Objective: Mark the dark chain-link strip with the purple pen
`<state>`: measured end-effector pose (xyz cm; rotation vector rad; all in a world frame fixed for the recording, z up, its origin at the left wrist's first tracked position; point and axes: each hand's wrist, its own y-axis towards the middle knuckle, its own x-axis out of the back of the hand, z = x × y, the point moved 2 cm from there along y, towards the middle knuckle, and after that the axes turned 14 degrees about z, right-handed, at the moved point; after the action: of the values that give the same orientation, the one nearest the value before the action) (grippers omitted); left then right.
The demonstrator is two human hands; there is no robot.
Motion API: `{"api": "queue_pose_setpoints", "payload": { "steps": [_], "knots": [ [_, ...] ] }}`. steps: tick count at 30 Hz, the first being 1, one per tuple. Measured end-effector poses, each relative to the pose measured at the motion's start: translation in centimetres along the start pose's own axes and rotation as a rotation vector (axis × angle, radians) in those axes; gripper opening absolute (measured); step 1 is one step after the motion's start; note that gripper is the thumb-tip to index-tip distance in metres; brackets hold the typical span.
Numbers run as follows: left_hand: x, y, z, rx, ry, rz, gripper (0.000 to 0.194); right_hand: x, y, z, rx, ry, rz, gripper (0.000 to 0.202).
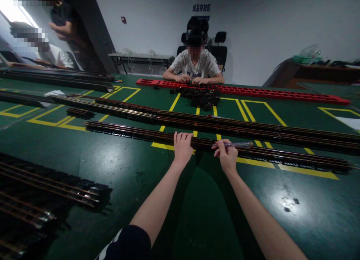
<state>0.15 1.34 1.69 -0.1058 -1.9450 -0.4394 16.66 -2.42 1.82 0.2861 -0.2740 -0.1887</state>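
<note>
A long black strip with copper-coloured rods (135, 132) lies slantwise across the green table in front of me. My left hand (183, 147) grips this strip near its middle, fingers curled over the far edge. Just to the right, my right hand (227, 155) holds a screwdriver (239, 144) with a clear handle. Its handle points right and its thin shaft points left, close above the strip. The screwdriver's tip is too small to make out.
Behind lies another long rodded strip (253, 128). More strips (50, 181) lie at the lower left. Across the table, a person (195, 63) handles black parts (204, 97) beside a red slotted rail (281, 94). Small dark bits (287, 209) lie at the right.
</note>
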Motion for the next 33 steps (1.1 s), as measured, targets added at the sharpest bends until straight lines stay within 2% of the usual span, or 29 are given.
{"api": "queue_pose_setpoints", "payload": {
  "steps": [11,18,24,33],
  "knots": [
    [0.6,-0.1,-0.4,-0.104,-0.037,-0.005,0.043,0.0,0.1,-0.4,0.028,-0.019,0.053,0.037],
    [0.2,-0.2,-0.6,-0.171,0.004,0.042,0.037,-0.1,0.2,-0.5,0.03,-0.027,0.058,0.038],
    [-0.3,-0.1,-0.6,-0.172,0.052,0.076,0.036,-0.1,0.2,-0.6,0.023,-0.041,0.046,0.039],
    [-0.4,-0.1,-0.5,-0.184,0.067,0.055,0.032,0.0,0.1,-0.4,0.011,-0.038,0.019,0.035]
  ]
}}
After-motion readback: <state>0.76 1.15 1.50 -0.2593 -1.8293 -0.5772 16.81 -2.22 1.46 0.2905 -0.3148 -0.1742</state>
